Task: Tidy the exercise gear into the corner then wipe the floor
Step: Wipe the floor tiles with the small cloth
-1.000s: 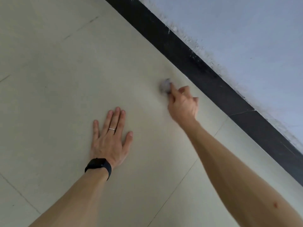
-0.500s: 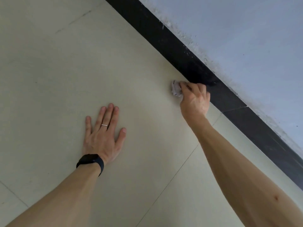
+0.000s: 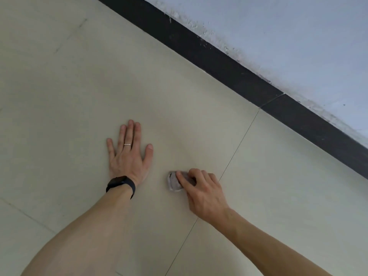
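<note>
A small crumpled grey-white wipe [image 3: 172,182] lies on the beige tiled floor [image 3: 79,86]. My right hand [image 3: 201,191] holds it down against the tile, fingers curled over its right side, so most of it is hidden. My left hand [image 3: 129,154] lies flat on the floor, fingers straight and spread, a short way left of the wipe. It wears a ring and a black wristband. No exercise gear is in view.
A black skirting strip [image 3: 229,68] runs diagonally from top centre to the right edge, under a pale wall [image 3: 288,36] with scuffed paint along its base. Thin tile joints cross the floor, one just right of my right hand.
My right hand has drawn the wipe back from the foot of the skirting towards me, ending close beside my left hand. The left hand stays flat on the tile.
</note>
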A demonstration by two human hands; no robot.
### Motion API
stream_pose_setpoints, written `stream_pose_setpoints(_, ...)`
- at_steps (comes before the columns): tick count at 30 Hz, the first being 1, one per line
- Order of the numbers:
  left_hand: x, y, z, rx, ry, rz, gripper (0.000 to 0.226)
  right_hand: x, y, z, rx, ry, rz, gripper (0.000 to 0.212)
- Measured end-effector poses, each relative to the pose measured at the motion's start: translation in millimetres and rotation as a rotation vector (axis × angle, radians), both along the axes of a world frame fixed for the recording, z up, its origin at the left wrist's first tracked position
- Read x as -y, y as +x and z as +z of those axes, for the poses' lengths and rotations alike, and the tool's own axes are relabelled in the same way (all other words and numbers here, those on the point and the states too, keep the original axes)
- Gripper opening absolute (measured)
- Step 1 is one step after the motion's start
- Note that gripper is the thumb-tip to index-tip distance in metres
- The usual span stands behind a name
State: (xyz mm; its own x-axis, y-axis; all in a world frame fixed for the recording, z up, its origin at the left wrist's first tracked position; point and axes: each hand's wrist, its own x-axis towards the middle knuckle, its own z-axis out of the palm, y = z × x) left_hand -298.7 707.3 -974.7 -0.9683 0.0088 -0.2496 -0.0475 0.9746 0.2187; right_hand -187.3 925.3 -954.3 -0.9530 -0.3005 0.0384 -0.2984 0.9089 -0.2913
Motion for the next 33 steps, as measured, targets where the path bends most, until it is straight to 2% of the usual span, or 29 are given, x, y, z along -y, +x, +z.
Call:
stream_pose_setpoints(2, 0.2, 0.6, -0.6, -0.003, -0.005, 0.003, 0.070, -17.1, -29.6, -1.9, -0.015, 0.009, -0.026, 0.050)
stream_pose_setpoints(6, 1.6, 1.9, -4.2, -0.017, -0.017, -0.001, 0.069, -66.5, -126.5, 2.0, 0.053, 0.089, -0.545, 0.042)
stream_pose_setpoints(8, 1.5, 1.2, -4.9, -0.015, -0.020, -0.005, 0.069, -61.1, -139.9, 1.7, 0.078, 0.075, -0.697, 0.045)
stream_pose_setpoints(10, 1.0, 0.6, -3.4, -0.013, -0.019, -0.003, 0.069, -33.3, -119.5, 2.6, 0.050, 0.049, -0.606, 0.051)
stream_pose_setpoints(13, 0.2, -0.2, -2.7, -0.016, -0.013, -0.001, 0.070, 6.3, -65.8, 1.5, 0.064, 0.027, -0.217, 0.059)
stream_pose_setpoints(15, 0.9, 0.2, -4.2, -0.017, -0.010, 0.001, 0.070, -0.7, -78.9, -4.4, 0.041, 0.032, -0.103, 0.056)
stream_pose_setpoints(18, 0.6, 1.2, -7.9, -0.027, -0.013, -0.007, 0.069, -33.1, -148.0, -5.7, -0.022, 0.121, -0.290, 0.055)
stream_pose_setpoints(21, 2.6, 2.5, -8.9, -0.031, -0.006, -0.003, 0.068, -87.2, -191.5, 2.0, 0.045, 0.193, -0.512, 0.051)
stream_pose_setpoints(27, 1.2, 2.8, -7.6, -0.041, 0.016, 0.006, 0.068, -151.6, -110.9, 3.1, 0.029, 0.196, -0.787, 0.047)
stream_pose_setpoints(29, 1.1, 3.3, -7.6, -0.034, 0.015, 0.004, 0.068, -141.3, -88.4, 0.6, 0.042, 0.159, -0.775, 0.047)
stream_pose_setpoints(33, 1.6, 4.0, -4.3, -0.026, 0.008, 0.000, 0.069, -75.1, -24.7, 3.5, 0.037, 0.120, -0.534, 0.054)
